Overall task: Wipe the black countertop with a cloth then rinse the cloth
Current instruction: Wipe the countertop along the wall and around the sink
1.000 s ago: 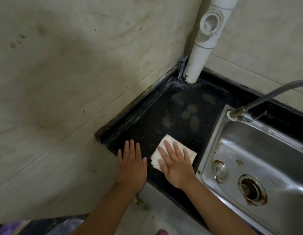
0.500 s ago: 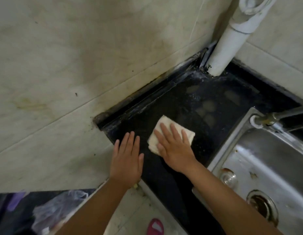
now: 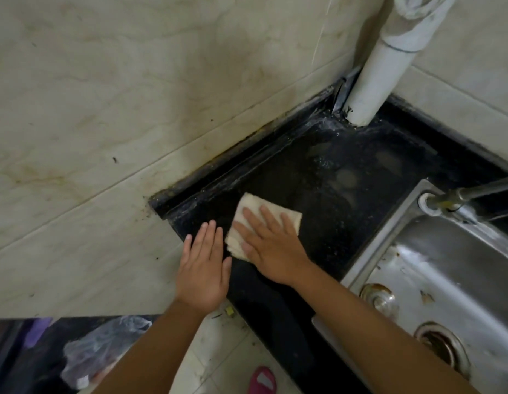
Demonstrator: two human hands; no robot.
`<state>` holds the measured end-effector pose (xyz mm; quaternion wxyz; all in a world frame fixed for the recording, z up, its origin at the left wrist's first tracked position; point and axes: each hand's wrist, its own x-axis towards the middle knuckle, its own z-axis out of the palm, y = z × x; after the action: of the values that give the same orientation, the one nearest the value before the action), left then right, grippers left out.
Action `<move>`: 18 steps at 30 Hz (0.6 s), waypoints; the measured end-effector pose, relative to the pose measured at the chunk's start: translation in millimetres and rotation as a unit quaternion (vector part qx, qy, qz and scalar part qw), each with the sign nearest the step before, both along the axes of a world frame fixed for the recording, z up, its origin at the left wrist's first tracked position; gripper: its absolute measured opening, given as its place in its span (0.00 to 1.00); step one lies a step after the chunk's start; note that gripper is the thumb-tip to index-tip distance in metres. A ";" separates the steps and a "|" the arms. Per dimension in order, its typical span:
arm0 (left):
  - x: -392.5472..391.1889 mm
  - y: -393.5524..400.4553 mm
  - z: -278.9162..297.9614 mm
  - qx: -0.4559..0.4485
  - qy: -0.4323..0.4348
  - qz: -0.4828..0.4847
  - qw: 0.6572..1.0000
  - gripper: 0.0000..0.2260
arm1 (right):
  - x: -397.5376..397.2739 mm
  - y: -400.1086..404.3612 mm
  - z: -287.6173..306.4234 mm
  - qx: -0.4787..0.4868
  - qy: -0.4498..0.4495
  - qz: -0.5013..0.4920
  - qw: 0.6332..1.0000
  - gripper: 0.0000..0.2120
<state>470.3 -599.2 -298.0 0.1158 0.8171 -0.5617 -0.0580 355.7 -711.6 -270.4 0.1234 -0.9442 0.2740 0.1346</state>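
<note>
Pressing a folded cloth flat on the black bench

Nearest the camera, two bare forearms reach forward over a pale tiled floor, where a pink slipper [image 3: 262,379] shows at the bottom edge and a crumpled plastic bag [image 3: 102,348] lies to the left. The left hand [image 3: 203,268] rests palm down with fingers straight and together at the front left corner of the bench [image 3: 318,223], its grip spread flat and holding nothing. Just beside it, the right hand [image 3: 271,245] lies flat on a folded cream cloth [image 3: 248,207], fingers spread, pressing it against the dark surface rather than clutching it. The cloth sits near the bench's left front corner, its far edge and left side showing past the fingers. To the right, a steel sink [image 3: 446,280] is set into the bench, with a tap [image 3: 457,197] at its far rim. Farther back, pale smudges mark the black top, and a white pipe [image 3: 380,66] stands in the corner where the tiled walls [image 3: 133,95] meet.
</note>
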 end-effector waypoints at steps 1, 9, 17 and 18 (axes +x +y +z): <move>-0.3 0.5 -0.3 -0.001 -0.001 0.002 1.000 0.29 | -18.4 4.8 1.9 0.008 0.025 -0.013 1.000 0.28; -1.3 -4.0 -1.5 -0.007 -0.047 0.009 0.999 0.31 | -16.7 -85.8 12.5 0.035 0.019 -0.211 0.977 0.23; -1.1 0.0 -3.6 0.012 -0.049 -0.005 0.999 0.24 | 3.7 -26.0 4.9 0.036 -0.001 -0.058 0.998 0.23; -1.6 -0.2 -2.2 0.014 -0.049 -0.001 0.999 0.24 | -9.6 -21.5 3.3 0.036 0.004 -0.042 0.998 0.23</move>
<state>468.7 -599.4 -300.2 0.0767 0.8197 -0.5670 -0.0264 346.0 -733.1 -267.0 0.1620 -0.9263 0.3086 0.1433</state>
